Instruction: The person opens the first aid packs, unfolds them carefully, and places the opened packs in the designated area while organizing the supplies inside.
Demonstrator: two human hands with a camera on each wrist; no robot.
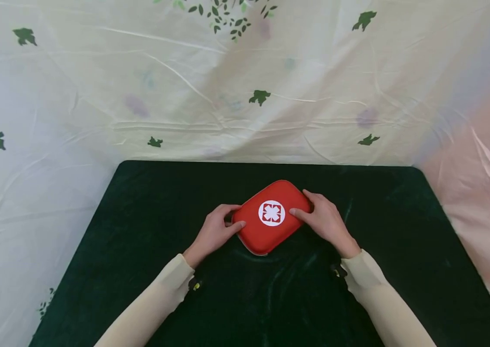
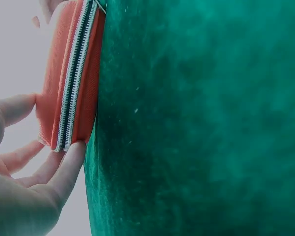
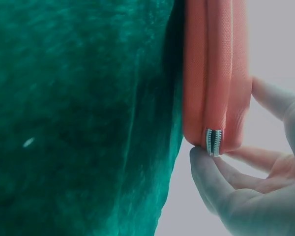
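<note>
Pale, creased sheeting (image 1: 97, 72) with a slight sheen surrounds a table whose dark green cover (image 1: 153, 193) has a velvety, uneven nap. At the middle, fingers of both hands grip a red case (image 1: 255, 236) by opposite ends, and it lies at a slant along the cover, toward the far half of the table. The left hand (image 1: 216, 229) pinches the left end, thumb on the top face and fingertips bent against the side and lower edge. The right hand (image 1: 324, 219) holds the right end likewise, its thumb reaching near the emblem.

Finely ribbed fabric wraps the case's sides, while its slightly domed top is smooth, a rectangle with generously rounded corners. On it sits a round white emblem (image 1: 271, 213) with a red square and a white four-lobed cross. Two rows of silvery metal teeth form the zip (image 2: 73, 78) along one side, with a dark strip between them; a short end of it shows beneath the right fingertips. Both halves of the shell sit together, so whatever the case contains is hidden.

Farther out come cream sleeves (image 1: 153, 294), soft and plain, then the sheeting's dark green leaf-like patches (image 1: 259, 97) and its pinkish right side.
</note>
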